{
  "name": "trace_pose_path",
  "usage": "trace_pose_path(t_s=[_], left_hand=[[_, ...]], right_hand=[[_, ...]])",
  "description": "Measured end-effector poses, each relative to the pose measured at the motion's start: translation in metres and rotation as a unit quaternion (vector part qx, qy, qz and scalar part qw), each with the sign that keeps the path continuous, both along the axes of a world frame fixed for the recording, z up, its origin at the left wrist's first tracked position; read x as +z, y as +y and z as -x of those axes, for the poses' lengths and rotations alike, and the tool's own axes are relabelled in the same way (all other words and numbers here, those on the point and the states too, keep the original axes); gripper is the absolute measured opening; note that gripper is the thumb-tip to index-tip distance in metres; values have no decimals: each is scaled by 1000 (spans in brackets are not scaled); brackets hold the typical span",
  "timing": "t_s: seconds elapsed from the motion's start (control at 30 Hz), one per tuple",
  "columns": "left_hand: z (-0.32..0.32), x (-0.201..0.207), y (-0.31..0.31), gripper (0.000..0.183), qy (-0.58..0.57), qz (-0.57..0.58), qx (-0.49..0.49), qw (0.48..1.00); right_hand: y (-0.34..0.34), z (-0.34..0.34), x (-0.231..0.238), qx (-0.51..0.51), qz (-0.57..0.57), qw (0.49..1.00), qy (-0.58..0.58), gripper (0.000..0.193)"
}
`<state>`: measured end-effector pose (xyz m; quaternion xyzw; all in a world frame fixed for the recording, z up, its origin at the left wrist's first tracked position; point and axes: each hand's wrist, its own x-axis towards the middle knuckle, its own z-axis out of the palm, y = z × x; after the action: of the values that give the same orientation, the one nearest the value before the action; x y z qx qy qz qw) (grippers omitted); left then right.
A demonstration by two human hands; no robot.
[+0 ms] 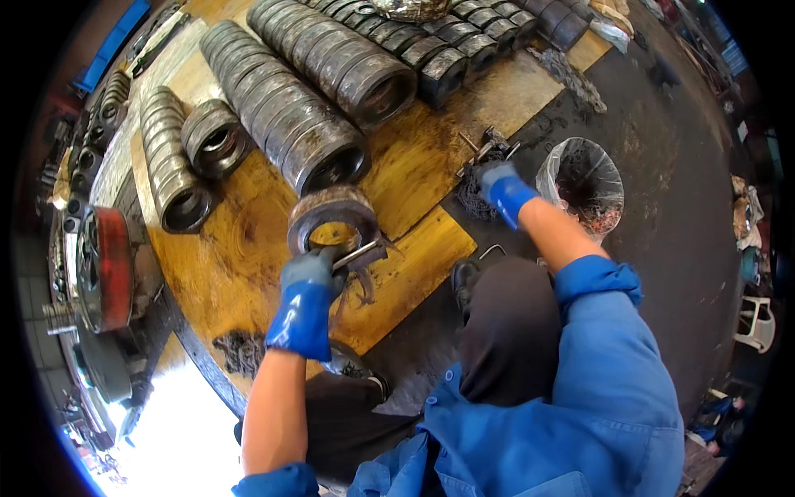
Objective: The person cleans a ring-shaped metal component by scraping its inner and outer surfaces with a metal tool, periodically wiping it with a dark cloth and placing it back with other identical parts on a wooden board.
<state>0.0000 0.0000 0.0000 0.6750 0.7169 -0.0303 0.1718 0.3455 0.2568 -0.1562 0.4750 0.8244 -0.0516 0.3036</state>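
My left hand, in a grey and blue glove, is closed around a short bright metal rod at the near edge of a thick metal ring. The ring stands on its side on the yellowish board, at the near end of a row of similar rings. My right hand, gloved the same way, reaches down to a dark, stringy rag. Beside its fingers are metal tools with bar handles. The right fingertips are hidden, and whether they hold something cannot be made out.
Long rows of greasy metal rings lie across the stained board. A bin with a clear plastic liner stands right of my right hand. A bent metal key lies near my shoe. A red-rimmed wheel-like part is at left.
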Motion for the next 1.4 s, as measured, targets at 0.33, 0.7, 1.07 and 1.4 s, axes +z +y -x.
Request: trace_pose_path(t_s=[0.33,0.7,1.07,1.4], left_hand=[[-1,-18,20,19,-86,-80,33,993],[-3,-8,23,18,-22,-76,40,996],[2,-9,14,20,6,-98,43,994],[1,-9,6,21,7,-100,63,993]], right_hand=[[14,-108,-286,237,-545,788,-159,42],[46,0,-41,-323,-31,930,170,33],[74,19,-116,-416,3,865,280,35],[76,-48,-133,-596,207,404,662,22]])
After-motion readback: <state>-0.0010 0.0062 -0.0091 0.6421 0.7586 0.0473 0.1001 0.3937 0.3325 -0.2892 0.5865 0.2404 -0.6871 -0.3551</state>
